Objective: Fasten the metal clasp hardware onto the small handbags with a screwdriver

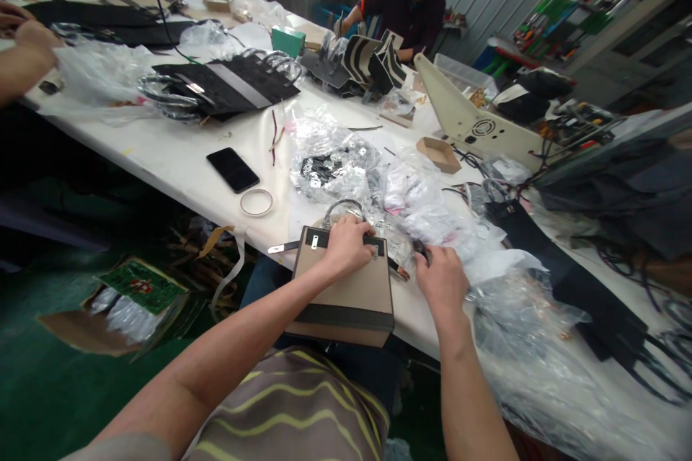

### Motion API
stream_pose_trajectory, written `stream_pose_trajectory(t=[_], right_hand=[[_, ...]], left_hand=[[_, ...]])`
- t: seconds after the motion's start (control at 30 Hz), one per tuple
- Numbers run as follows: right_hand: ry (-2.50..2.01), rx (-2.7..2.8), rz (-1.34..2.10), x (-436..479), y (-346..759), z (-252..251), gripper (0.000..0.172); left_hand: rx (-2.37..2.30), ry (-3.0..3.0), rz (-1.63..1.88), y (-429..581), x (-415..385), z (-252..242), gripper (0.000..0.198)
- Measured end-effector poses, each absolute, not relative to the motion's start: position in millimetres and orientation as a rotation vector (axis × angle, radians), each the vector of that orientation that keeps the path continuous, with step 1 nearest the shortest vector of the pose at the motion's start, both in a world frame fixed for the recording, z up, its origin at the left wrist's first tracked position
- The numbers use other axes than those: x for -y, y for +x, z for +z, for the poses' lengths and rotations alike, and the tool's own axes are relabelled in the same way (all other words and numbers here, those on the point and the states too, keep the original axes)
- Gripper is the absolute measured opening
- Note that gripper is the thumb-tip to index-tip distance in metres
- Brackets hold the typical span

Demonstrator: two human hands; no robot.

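Note:
A tan and black handbag (346,295) lies flat at the near edge of the white table (178,158), partly over my lap. My left hand (349,245) rests closed on the bag's top edge, fingers curled over the black strip with metal fittings. A curved handle (342,206) arcs just above it. My right hand (440,275) is closed around a small dark tool (420,251) just right of the bag. What its tip touches is hidden.
Clear plastic bags of metal parts (329,158) crowd the table beyond the bag. A black phone (232,169) and a ring (256,202) lie left. Black bags (227,83) sit further back. A person (411,7) works at the far end; another person's hand (27,43) is at left.

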State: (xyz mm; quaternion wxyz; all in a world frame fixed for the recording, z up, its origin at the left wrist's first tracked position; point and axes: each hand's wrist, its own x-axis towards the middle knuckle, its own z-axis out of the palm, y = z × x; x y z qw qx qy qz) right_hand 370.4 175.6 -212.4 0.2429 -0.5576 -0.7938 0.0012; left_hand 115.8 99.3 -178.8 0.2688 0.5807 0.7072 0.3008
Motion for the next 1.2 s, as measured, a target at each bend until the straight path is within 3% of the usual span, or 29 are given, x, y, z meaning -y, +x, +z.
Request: stream_pose_trajectory(t=[0.23, 0.43, 0.53, 0.63, 0.8, 1.03, 1.2], right_hand=[[-1.532, 2.19, 0.066, -178, 382, -223, 0.033], [-1.198, 1.499, 0.71, -146, 399, -205, 0.045], [-1.081, 1.288, 0.855, -141, 390, -178, 0.025], [-1.002, 1.24, 0.924, -140, 357, -141, 0.051], [-0.808, 1.249, 0.925, -140, 276, -118, 0.063], [-0.881, 1.319, 0.906, -136, 230, -151, 0.062], [-0.908, 1.368, 0.935, -136, 234, -149, 0.057]], left_hand=[[-1.948, 1.575, 0.665, 117, -111, -172, 0.032], [-1.961, 1.642, 0.549, 117, -119, -165, 0.037], [-1.927, 1.657, 0.534, 114, -124, -168, 0.037], [-1.881, 1.657, 0.543, 109, -128, -172, 0.034], [-1.799, 1.634, 0.498, 100, -132, -169, 0.028], [-1.699, 1.613, 0.515, 94, -129, -164, 0.028], [-1.776, 1.578, 0.53, 100, -132, -167, 0.023]])
